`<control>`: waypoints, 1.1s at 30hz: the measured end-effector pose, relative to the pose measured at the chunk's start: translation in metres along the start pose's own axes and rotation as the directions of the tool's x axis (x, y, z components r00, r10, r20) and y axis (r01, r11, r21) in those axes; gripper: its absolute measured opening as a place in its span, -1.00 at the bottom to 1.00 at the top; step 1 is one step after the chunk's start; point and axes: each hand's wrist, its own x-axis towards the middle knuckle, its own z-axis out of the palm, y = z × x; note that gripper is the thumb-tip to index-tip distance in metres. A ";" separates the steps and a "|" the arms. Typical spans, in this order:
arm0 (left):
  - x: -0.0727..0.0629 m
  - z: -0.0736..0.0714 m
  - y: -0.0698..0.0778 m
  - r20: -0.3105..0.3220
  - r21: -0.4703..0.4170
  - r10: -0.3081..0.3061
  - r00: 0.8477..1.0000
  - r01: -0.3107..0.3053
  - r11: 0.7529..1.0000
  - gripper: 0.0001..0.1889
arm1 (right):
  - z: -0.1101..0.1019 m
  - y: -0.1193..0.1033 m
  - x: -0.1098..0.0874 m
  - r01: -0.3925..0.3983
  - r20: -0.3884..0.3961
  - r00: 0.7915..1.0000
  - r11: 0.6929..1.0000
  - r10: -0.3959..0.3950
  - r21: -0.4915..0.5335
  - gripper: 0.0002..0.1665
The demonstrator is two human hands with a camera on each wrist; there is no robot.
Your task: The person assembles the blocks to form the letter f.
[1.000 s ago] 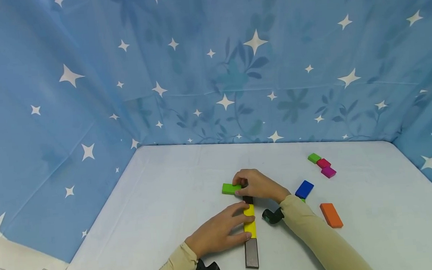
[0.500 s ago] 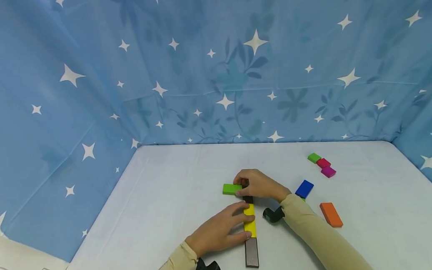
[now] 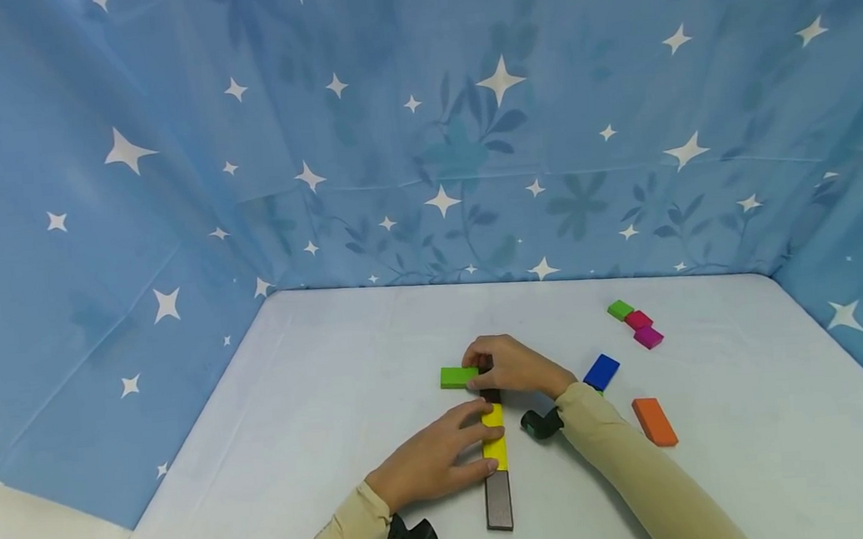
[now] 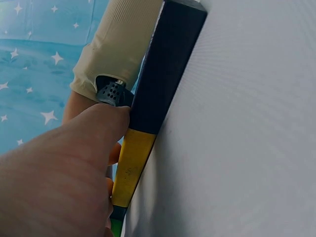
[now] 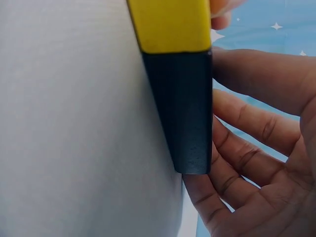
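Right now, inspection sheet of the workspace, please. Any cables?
Surface: white table
Job's things: yellow block between near dark block and far dark block; green block left of the far one
Clutter, right: orange block, blue block; small green block, red block, magenta block clustered farther back
Left hand: fingers touching yellow block
Right hand: reaches over far dark block, seems to pinch green block
Cables: nothing seen
Surroundings: blue starry curtain
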 end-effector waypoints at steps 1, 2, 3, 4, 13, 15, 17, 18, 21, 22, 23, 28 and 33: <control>0.000 0.000 0.000 -0.002 0.001 0.002 1.000 -0.002 1.000 -0.55 | 0.000 -0.001 0.000 0.004 0.002 1.000 1.000 -0.004 0.001 -0.78; 0.000 0.000 0.000 -0.002 -0.001 0.003 1.000 -0.003 1.000 -0.55 | 0.000 -0.001 0.000 0.003 0.004 1.000 1.000 -0.003 0.003 -0.78; 0.000 0.000 0.000 -0.002 -0.002 0.004 1.000 -0.004 1.000 -0.55 | -0.001 -0.002 0.000 0.003 0.005 1.000 1.000 -0.003 0.003 -0.78; 0.000 0.000 0.000 -0.003 -0.002 0.005 1.000 -0.005 1.000 -0.55 | -0.001 -0.002 0.000 0.003 0.005 1.000 1.000 -0.003 0.004 -0.78; 0.001 -0.002 0.001 0.013 -0.019 -0.013 1.000 0.014 1.000 -0.55 | -0.004 -0.003 -0.002 -0.005 0.002 1.000 1.000 0.005 -0.008 -0.75; 0.001 -0.002 0.001 0.011 -0.020 -0.014 1.000 0.014 1.000 -0.55 | -0.005 -0.003 -0.003 -0.004 -0.006 1.000 1.000 0.004 -0.015 -0.69; 0.001 -0.001 0.000 0.013 -0.023 -0.017 1.000 0.017 1.000 -0.56 | -0.007 -0.003 -0.004 -0.002 -0.018 1.000 1.000 0.001 -0.025 -0.60; 0.001 -0.001 0.000 0.014 -0.024 -0.018 1.000 0.018 1.000 -0.56 | -0.008 -0.003 -0.006 -0.003 -0.025 1.000 1.000 0.003 -0.028 -0.55; 0.001 0.001 0.001 0.018 -0.021 -0.014 1.000 0.014 1.000 -0.56 | -0.012 -0.004 -0.013 -0.010 -0.053 0.999 0.999 0.009 -0.034 -0.46; 0.001 0.001 0.001 0.019 -0.019 -0.011 1.000 0.012 1.000 -0.56 | -0.013 -0.005 -0.016 -0.009 -0.064 0.998 0.999 0.007 -0.034 -0.44; 0.001 0.002 0.001 0.017 -0.014 -0.010 1.000 0.010 1.000 -0.56 | -0.015 -0.006 -0.019 -0.008 -0.074 0.997 0.999 0.006 -0.034 -0.43; 0.001 0.002 0.001 0.010 -0.001 -0.009 1.000 0.009 1.000 -0.55 | -0.025 -0.008 -0.037 -0.003 -0.121 0.993 0.999 -0.001 -0.038 -0.40; -0.001 -0.001 0.001 0.014 0.008 -0.036 0.999 0.036 0.999 -0.53 | -0.036 -0.005 -0.060 -0.022 -0.160 0.987 0.998 0.012 -0.064 -0.38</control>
